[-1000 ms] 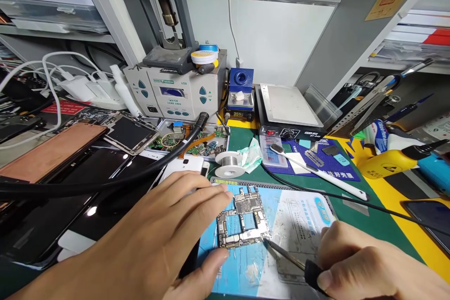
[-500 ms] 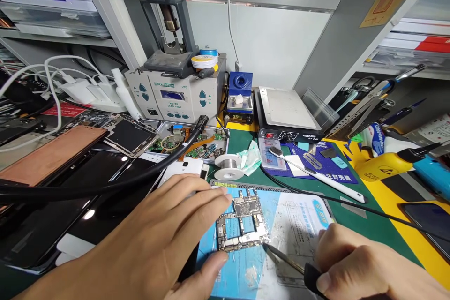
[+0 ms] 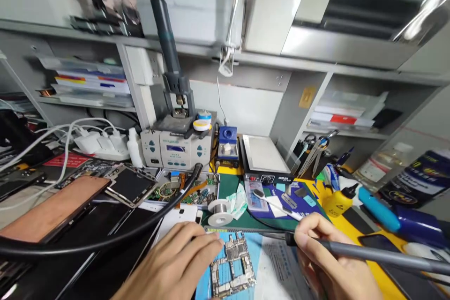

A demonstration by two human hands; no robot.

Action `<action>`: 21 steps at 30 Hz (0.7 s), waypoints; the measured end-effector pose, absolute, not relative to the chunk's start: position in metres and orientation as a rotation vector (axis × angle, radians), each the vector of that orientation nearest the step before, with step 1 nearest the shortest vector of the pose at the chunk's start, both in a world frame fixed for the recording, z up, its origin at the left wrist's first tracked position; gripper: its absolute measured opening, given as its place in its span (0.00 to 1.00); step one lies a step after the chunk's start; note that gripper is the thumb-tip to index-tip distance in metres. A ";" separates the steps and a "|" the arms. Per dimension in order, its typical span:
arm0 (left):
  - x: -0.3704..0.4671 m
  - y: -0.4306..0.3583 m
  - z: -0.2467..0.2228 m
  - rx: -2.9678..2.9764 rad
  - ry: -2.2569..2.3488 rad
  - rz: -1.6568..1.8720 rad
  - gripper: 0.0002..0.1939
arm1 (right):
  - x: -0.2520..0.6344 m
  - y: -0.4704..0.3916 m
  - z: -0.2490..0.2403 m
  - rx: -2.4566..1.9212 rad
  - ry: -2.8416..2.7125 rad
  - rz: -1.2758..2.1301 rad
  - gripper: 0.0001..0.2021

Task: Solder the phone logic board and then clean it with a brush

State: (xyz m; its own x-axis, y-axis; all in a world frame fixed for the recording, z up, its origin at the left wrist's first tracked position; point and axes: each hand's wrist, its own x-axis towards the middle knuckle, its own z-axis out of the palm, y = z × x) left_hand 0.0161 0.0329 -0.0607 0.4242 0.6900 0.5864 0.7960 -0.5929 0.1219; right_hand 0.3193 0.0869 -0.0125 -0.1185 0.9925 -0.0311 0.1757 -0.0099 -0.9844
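The left hand (image 3: 176,262) lay flat with its fingers loosely spread, the fingertips touching the upper left edge of the phone circuit board (image 3: 232,265), which sat on the blue work mat (image 3: 260,262) at the bottom centre of the bench. The right hand (image 3: 326,262) was closed in a pinch around the grey soldering iron (image 3: 351,249), held nearly level above the mat, its front end pointing left, just right of the board and clear of it. Behind the board stood 1 solder spool (image 3: 220,212) and the rework station (image 3: 181,147).
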 end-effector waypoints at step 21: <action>-0.005 0.067 -0.082 -2.655 -1.267 -0.735 0.27 | 0.175 0.272 0.103 -1.498 -1.659 0.870 0.19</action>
